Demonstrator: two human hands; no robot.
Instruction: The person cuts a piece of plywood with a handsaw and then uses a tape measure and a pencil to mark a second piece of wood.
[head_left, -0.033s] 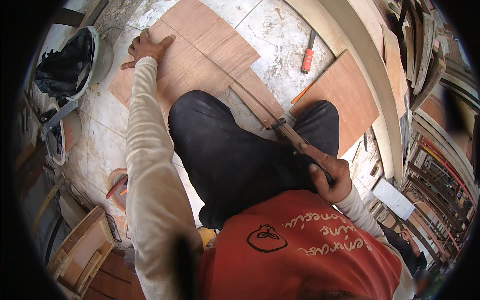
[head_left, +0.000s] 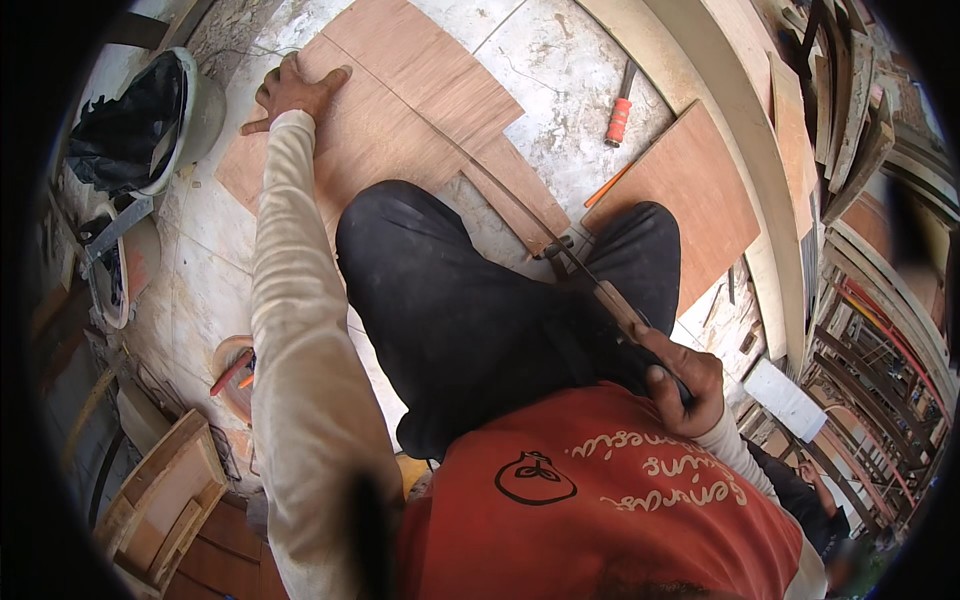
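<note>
My left hand lies with fingers spread on a sheet of reddish-brown plywood, near its far left edge. In my right hand, close to my body, is the handle of a handsaw. Its thin blade shows edge-on and runs forward along a dark straight line in the plywood. How deep the teeth sit cannot be made out. The sheet's narrow near strip ends between my knees. Beside that end lies a small dark cylindrical object of unclear kind.
A red-handled chisel and an orange pencil lie to the right, the pencil by another plywood piece. A bucket with black plastic stands far left. Curved boards and stacked timber line the right side.
My right hand has drawn the handsaw back toward my body, down and to the right. More of the thin blade shows past the plywood's near end. My left hand stays in place.
</note>
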